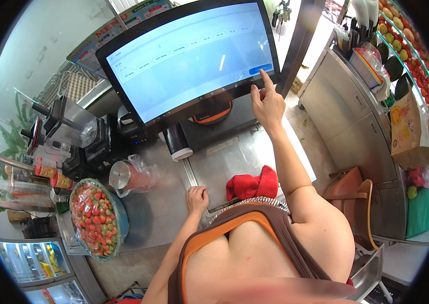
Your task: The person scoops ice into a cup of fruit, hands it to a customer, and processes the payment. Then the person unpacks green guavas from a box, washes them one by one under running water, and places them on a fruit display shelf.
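A large touchscreen monitor (pixel 195 57) stands tilted in front of me, lit with a pale blue page of small buttons. My right hand (pixel 268 99) is at its lower right corner, index finger extended onto or just over a blue button; it holds nothing. My left hand (pixel 197 199) rests on the steel counter (pixel 169 212) near its front edge, fingers loosely curled, with nothing visible in it. Between my arms, close to my body, lies a bunched red cloth (pixel 252 184). A black cylinder with a white end (pixel 177 142) lies below the monitor.
On the left are a bowl of strawberries under plastic wrap (pixel 96 220), a plastic-wrapped container (pixel 125 174) and blenders (pixel 74 121). To the right stand a wooden-armed chair (pixel 364 212), steel cabinets (pixel 355 110), a cardboard box (pixel 408 129) and fruit shelves (pixel 404 38).
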The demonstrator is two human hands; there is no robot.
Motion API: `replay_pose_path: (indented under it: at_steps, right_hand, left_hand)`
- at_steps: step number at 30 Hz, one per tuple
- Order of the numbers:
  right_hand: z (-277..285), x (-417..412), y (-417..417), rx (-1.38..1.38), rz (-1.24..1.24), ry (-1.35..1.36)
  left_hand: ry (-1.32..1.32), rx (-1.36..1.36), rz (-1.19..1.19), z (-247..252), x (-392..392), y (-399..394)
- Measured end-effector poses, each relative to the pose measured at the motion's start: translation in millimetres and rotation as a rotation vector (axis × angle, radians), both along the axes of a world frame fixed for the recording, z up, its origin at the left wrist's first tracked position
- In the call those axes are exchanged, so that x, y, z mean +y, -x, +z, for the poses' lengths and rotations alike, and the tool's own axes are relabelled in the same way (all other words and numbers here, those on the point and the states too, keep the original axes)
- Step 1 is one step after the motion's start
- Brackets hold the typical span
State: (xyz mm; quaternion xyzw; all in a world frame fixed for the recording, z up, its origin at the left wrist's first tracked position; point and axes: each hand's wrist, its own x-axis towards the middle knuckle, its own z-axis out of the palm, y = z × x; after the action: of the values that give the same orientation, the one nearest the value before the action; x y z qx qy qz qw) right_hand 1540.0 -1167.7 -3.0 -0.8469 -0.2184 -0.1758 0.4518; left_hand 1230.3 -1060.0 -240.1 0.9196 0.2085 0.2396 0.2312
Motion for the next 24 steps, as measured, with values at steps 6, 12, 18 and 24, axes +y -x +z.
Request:
replay_pose_path:
  at_steps: [6, 12, 18, 24]
  right_hand:
    - [-5.1, -4.9, 5.7, 0.012, -0.003, -0.115]
    - [-7.5, -8.5, 3.7, -0.012, -0.014, -0.122]
    - [-0.1, -7.9, -0.6, -0.026, -0.027, -0.079]
    - [0.2, -3.9, -3.8, -0.046, -0.055, -0.047]
  left_hand:
    - [0.017, -0.003, 0.002, 2.0, -0.8, -1.0]
    - [-0.008, -0.003, 0.001, 4.1, -0.8, -0.9]
    - [0.003, 0.002, 0.004, 3.8, -1.3, -0.3]
    - [0.008, -0.001, 0.008, 2.2, -1.0, 0.0]
